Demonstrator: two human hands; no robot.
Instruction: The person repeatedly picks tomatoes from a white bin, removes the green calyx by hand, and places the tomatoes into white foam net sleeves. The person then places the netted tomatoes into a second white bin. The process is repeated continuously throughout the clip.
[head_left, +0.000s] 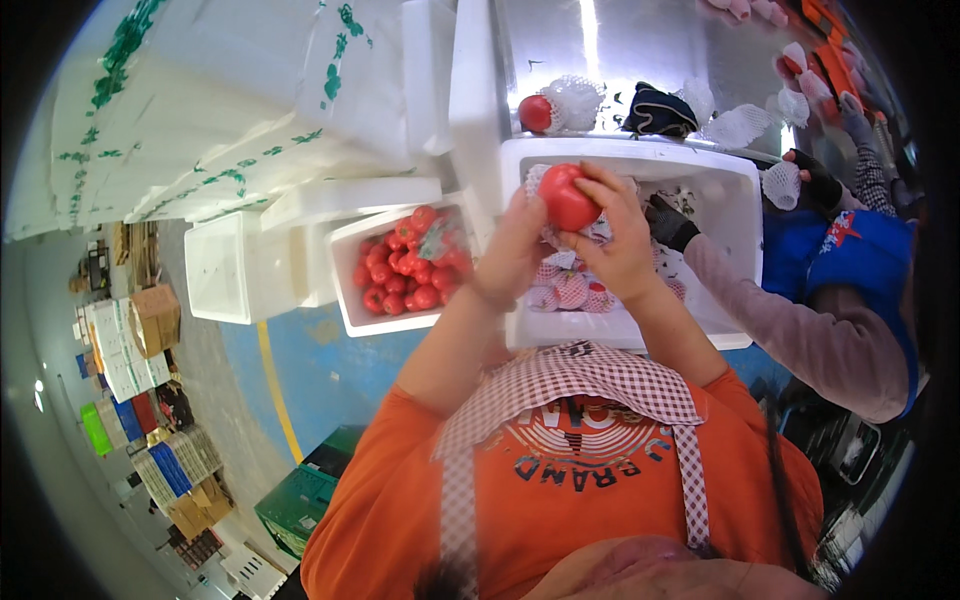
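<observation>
A large red tomato (568, 197) is held up over a white foam box (630, 336). My right hand (619, 240) grips it from the right, with fingers over the top and the thumb below. At its left, my left hand (514, 244) holds a white foam net sleeve (535, 180), partly hidden behind the tomato. Whether the left fingers also touch the tomato is unclear. Below my hands, several tomatoes in foam nets (571, 289) lie in the box's left part.
Bare red tomatoes (409, 262) fill another foam box (341, 292) at left. A co-worker's gloved hand (670, 223) reaches into the box before me; their other hand (817, 178) holds a foam net (781, 184). A tomato (535, 113) and dark cloth (660, 111) lie on the metal table (637, 37).
</observation>
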